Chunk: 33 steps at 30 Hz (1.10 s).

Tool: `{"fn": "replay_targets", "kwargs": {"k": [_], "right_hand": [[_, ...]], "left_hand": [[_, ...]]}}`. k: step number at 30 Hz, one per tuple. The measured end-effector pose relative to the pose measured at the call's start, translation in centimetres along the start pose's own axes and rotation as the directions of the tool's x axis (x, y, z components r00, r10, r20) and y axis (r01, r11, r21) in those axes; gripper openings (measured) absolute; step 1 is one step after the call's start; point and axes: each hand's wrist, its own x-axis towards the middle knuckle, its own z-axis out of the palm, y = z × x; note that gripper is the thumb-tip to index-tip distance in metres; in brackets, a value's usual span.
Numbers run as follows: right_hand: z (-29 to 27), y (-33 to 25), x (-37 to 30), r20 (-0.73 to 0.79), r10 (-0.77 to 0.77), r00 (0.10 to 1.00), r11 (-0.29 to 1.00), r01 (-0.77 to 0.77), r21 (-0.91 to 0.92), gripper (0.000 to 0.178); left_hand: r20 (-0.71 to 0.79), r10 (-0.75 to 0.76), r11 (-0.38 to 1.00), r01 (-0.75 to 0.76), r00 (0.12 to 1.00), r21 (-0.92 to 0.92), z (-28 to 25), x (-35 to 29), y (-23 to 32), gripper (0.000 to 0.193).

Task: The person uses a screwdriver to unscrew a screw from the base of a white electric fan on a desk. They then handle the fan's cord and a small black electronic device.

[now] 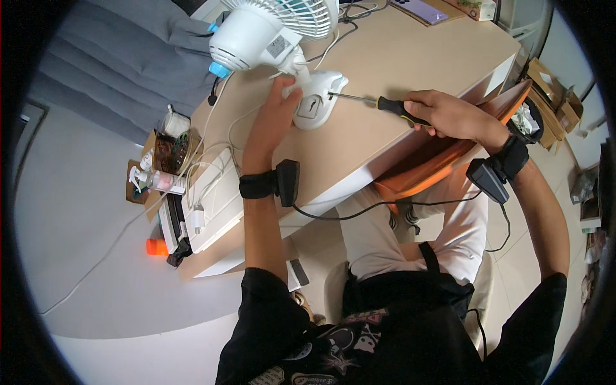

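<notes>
A small white electric fan (pixel 247 42) with light blue knobs lies tipped over on the desk, its cage at the far edge of view. Its white base (pixel 317 109) is turned toward me and shows a recessed panel. My left hand (pixel 277 110) is closed around the fan's neck beside the base, the fingertips partly hidden behind it. In my right hand (pixel 443 115) is a screwdriver (pixel 394 108) with a black and yellow handle, gripped by that handle. Its shaft points left, and the tip meets the right side of the base at a dark spot.
White cables (pixel 205 163) run along the desk's left edge, near a box with a spray bottle (pixel 154 179). An orange-edged curved object (pixel 410 186) stands against the desk's front right. A purple phone-like slab (pixel 423 11) lies at the back; cardboard boxes (pixel 545 83) sit at right.
</notes>
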Motion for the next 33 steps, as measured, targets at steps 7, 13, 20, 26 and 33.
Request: {"fn": "replay_targets", "kwargs": {"k": [7, 13, 20, 26, 33], "right_hand": [[0.7, 1.4, -0.3, -0.271, -0.256, 0.928, 0.962, 0.219, -0.162, 0.037], [0.4, 0.6, -0.6, -0.315, -0.335, 0.888, 0.915, 0.227, -0.333, 0.035], [0.5, 0.6, -0.8, -0.392, -0.327, 0.860, 0.932, 0.223, -0.287, 0.029], [0.0, 0.6, -0.5, -0.319, -0.245, 0.916, 0.960, 0.184, -0.209, 0.028], [0.0, -0.1, -0.5, -0.239, -0.050, 0.970, 0.843, 0.169, 0.511, 0.037]], "left_hand": [[-0.038, 0.021, 0.998, -0.019, 0.999, 0.053, 0.1, -0.4, -0.4, 0.040], [-0.039, 0.066, 0.997, -0.064, 0.997, 0.039, 0.4, -0.3, -1.1, 0.042], [-0.097, 0.144, 0.988, -0.137, 0.985, 0.068, 0.7, -0.5, -0.8, 0.039], [-0.021, 0.066, 0.996, -0.065, 0.998, 0.054, 0.2, -0.3, -0.8, 0.039], [-0.032, 0.105, 0.994, -0.104, 0.994, 0.039, 0.3, -0.3, -1.4, 0.038]]}}
